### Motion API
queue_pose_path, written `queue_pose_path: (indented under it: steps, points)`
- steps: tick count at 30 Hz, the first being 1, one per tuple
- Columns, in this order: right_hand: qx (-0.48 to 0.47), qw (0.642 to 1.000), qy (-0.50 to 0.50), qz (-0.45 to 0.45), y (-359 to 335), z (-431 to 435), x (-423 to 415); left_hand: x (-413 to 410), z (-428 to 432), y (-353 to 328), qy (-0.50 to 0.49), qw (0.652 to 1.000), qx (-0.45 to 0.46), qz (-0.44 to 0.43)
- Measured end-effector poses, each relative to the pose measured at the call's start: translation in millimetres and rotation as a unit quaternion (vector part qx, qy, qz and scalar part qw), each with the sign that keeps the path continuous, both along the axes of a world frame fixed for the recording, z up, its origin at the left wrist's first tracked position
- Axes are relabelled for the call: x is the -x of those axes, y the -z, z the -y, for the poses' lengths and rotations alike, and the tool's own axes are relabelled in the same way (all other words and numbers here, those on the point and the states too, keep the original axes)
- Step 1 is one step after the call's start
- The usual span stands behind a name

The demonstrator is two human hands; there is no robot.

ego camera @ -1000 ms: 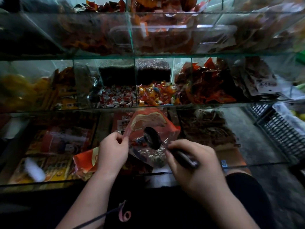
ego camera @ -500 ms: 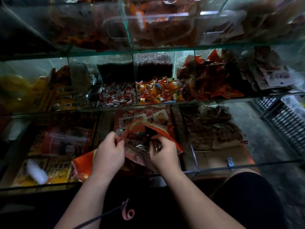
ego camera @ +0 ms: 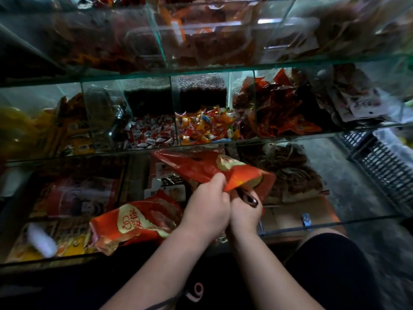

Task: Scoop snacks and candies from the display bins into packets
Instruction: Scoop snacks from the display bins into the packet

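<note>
An orange-red packet (ego camera: 207, 167) with a gold emblem is lifted over the lowest glass bin, lying nearly level. My left hand (ego camera: 207, 204) grips its lower edge. My right hand (ego camera: 244, 211) sits just beside it, fingers curled round the dark handle of a scoop (ego camera: 249, 198), whose bowl is hidden under the packet's open end. A second orange packet (ego camera: 136, 224) lies in the bin to the left. Wrapped candies fill two middle-shelf bins: red-and-white ones (ego camera: 152, 133) and mixed orange ones (ego camera: 205, 126).
Glass shelves in three tiers hold snacks. A clear plastic scoop (ego camera: 105, 113) stands in a middle-left bin. Red snack bags (ego camera: 281, 113) fill the right middle bin. A dark plastic crate (ego camera: 384, 162) sits on the floor at right. My dark-clothed knee (ego camera: 330, 265) is below.
The packet has turned from upright to nearly level and shifted right. My two hands have come together, and the scoop's bowl has gone out of sight under the packet.
</note>
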State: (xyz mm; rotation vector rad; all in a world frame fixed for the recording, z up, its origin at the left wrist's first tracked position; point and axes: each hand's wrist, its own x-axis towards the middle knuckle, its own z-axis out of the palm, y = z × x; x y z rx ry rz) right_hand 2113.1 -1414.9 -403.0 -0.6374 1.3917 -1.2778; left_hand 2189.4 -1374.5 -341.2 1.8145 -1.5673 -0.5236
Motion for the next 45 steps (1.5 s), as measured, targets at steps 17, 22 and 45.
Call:
queue_pose_path:
  steps: [17,22,45]
  points:
    - [-0.048,0.967,0.009,0.251,-6.0,-12.9,2.8,-65.0,-20.5,-2.1,-0.199,0.964,0.038,-0.172]
    - [0.02,0.984,-0.019,0.178,-32.6,-23.5,23.7,-107.7,-23.0,0.5,-0.311,0.94,0.048,-0.131]
    - [0.098,0.995,0.0,0.019,-61.1,-47.5,79.0,-107.6,-38.0,23.9,-0.304,0.947,-0.031,-0.096]
